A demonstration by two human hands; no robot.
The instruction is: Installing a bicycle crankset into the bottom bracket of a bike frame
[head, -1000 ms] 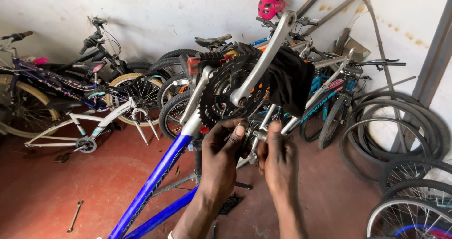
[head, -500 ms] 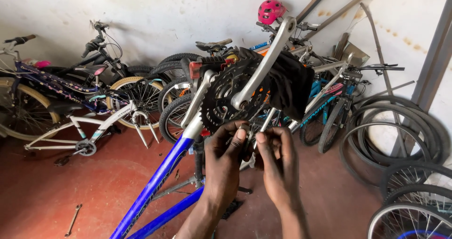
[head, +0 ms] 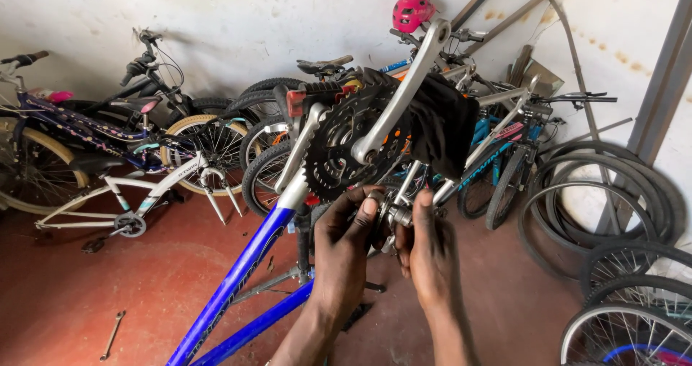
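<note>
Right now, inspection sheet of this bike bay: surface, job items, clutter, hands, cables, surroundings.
Surface: red floor, stained, bare in patches.
Job's things: blue bike frame raised; black chainring and silver crank arm above a small metal part at the bottom bracket.
Clutter: wrench on the floor; loose tyres and wheels at right.
Hands: left hand and right hand both on the metal part; exact grip unclear.
Cables: thin brake cables on the parked bikes.
Surroundings: white wall, parked bicycles, pink helmet.
</note>
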